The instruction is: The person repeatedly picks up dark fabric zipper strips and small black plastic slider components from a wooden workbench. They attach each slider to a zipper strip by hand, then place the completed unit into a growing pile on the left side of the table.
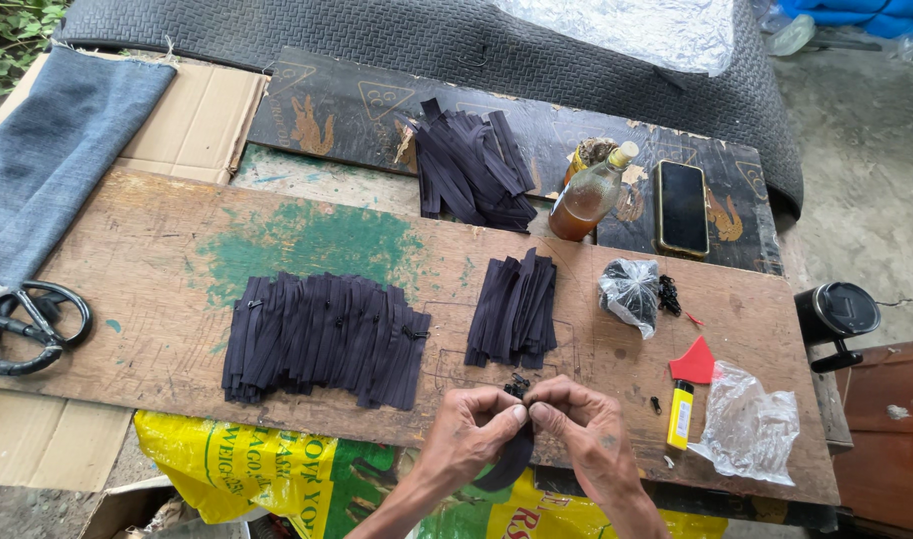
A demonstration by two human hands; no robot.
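on the worn wooden board (177,260), scuffed and stained with a green paint patch, everything lies spread. off the board's left end, heavy black-handled scissors (17,317) rest beside a folded piece of blue denim (57,150). toward the board's middle sits a wide row of dark zipper strips (322,339), flat and limp, overlapped like shingles. right of that row lies a smaller stack of strips (513,311), and beyond the board's far edge a loose pile of strips (471,168). at the board's near edge the left hand (468,431) and right hand (586,424) meet fingertip to fingertip, both pinched nearly closed on one dark strip (508,461), which droops in a curve below the board's edge; small black sliders (517,383) lie just beyond the fingers. further right on the board sit an amber glass bottle (588,196), a dark phone (682,208), a knotted black bag (630,291), a red card scrap (695,363), a yellow lighter (681,414) and a crumpled clear bag (748,424).
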